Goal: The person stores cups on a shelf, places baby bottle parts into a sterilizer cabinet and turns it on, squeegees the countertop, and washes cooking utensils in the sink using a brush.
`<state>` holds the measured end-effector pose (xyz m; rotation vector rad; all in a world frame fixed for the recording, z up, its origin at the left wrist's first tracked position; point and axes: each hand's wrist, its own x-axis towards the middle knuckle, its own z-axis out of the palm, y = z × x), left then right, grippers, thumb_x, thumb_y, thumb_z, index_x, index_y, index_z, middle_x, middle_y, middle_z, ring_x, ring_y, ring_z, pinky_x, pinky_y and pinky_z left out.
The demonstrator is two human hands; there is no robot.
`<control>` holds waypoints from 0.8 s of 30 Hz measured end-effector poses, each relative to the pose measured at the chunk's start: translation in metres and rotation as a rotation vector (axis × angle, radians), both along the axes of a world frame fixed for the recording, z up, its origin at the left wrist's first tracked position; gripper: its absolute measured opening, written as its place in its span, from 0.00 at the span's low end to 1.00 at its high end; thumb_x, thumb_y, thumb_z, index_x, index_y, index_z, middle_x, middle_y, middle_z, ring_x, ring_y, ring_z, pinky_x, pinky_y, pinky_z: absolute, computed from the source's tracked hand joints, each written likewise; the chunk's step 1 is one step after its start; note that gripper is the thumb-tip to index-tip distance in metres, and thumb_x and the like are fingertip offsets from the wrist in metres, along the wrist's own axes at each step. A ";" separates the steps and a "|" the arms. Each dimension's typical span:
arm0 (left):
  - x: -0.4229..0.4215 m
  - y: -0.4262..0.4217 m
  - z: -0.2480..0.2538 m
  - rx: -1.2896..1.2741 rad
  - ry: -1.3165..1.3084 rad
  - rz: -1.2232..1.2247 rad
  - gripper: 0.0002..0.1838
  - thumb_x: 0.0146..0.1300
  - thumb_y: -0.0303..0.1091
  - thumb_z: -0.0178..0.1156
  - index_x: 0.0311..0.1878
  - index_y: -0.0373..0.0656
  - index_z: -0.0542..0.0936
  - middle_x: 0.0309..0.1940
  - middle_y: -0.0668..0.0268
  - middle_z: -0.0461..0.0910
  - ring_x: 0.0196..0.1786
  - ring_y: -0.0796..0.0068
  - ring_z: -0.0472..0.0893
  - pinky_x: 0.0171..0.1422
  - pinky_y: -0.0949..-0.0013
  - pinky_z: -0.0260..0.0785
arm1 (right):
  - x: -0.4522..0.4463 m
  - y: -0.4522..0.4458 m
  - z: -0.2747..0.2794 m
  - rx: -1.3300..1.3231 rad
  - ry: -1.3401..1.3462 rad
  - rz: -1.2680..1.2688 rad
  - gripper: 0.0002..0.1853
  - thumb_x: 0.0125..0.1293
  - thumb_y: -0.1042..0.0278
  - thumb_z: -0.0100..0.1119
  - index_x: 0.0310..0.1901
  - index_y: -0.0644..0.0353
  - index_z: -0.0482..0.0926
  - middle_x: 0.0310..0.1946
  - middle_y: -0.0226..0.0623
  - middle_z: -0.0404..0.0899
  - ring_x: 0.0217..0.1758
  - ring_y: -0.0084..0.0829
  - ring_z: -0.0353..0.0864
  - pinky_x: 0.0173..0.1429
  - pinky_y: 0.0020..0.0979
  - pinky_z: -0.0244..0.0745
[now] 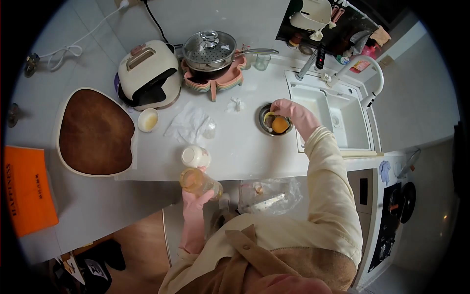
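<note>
My left hand (195, 202), in a pink rubber glove, is closed around a clear jar (197, 182) with an amber tint, held tilted at the counter's front edge. Just beyond the jar is a white cup (196, 156). In a pink glove too, my right hand (289, 111) reaches down into a small metal bowl (262, 128) beside the sink. Its fingertips are pressed together at a curved yellow strip (267, 116); whether they grip it is partly hidden. A round orange piece (280, 125) lies in the same bowl, under my hand.
A white double sink (323, 112) with a faucet is at the right. Behind stand a lidded pan (209, 51) on pink stacked trays and a white appliance (149, 73). A small bowl (148, 120), crumpled plastic (188, 123) and a brown-topped board (95, 132) lie left. A plastic bag (269, 196) hangs below the edge.
</note>
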<state>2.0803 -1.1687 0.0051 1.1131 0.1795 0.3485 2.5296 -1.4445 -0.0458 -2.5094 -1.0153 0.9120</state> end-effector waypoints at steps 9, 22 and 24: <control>0.001 0.002 0.000 0.014 0.047 -0.013 0.44 0.39 0.27 0.75 0.65 0.43 0.69 0.61 0.66 0.70 0.64 0.70 0.69 0.70 0.61 0.59 | 0.000 -0.020 0.016 0.123 0.325 -0.246 0.17 0.54 0.76 0.62 0.48 0.62 0.80 0.39 0.37 0.84 0.44 0.26 0.82 0.47 0.27 0.79; 0.012 -0.004 0.003 0.084 -0.053 -0.003 0.44 0.40 0.28 0.76 0.64 0.43 0.69 0.62 0.63 0.71 0.65 0.68 0.69 0.71 0.59 0.59 | -0.015 -0.005 0.070 0.161 0.105 -0.341 0.16 0.49 0.84 0.61 0.41 0.61 0.79 0.32 0.33 0.79 0.35 0.28 0.80 0.41 0.29 0.77; 0.013 -0.007 0.009 0.082 -0.054 0.014 0.43 0.40 0.29 0.75 0.64 0.42 0.69 0.61 0.63 0.71 0.65 0.67 0.69 0.70 0.58 0.60 | -0.023 -0.006 0.083 0.283 0.038 -0.280 0.15 0.48 0.85 0.59 0.40 0.61 0.78 0.35 0.34 0.79 0.40 0.29 0.80 0.42 0.29 0.76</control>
